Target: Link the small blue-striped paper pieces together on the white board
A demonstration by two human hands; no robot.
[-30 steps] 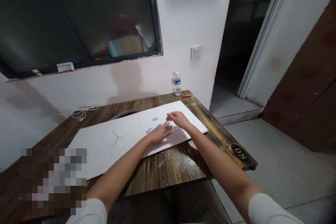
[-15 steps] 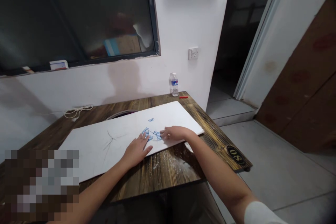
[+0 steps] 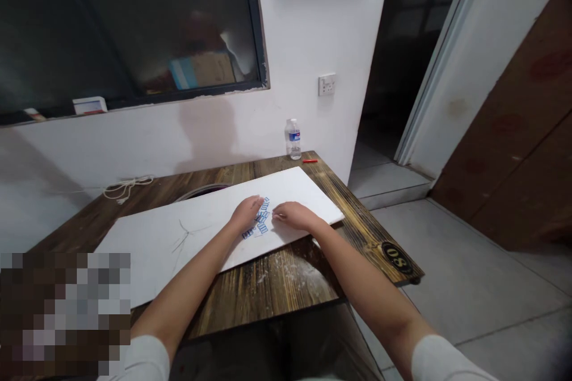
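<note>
Several small blue-and-white tiles [image 3: 260, 221] lie bunched together on a large white board [image 3: 179, 238], which rests on a dark wooden table [image 3: 286, 277]. My left hand [image 3: 245, 213] lies flat on the board against the left side of the tiles, fingers stretched out. My right hand [image 3: 290, 215] rests palm down on their right side, fingertips touching the tiles. The two hands cup the tiles between them. Neither hand lifts anything.
A water bottle [image 3: 292, 139] and a small red object [image 3: 310, 161] stand at the table's far right corner. A white cord [image 3: 127, 185] lies at the far left by the wall. A doorway [image 3: 402, 71] opens to the right. A window [image 3: 129, 30] is above the table.
Both hands have slid over the board and come together, pushing the scattered tiles into a tighter bunch. My left hand moved forward and right toward my right hand.
</note>
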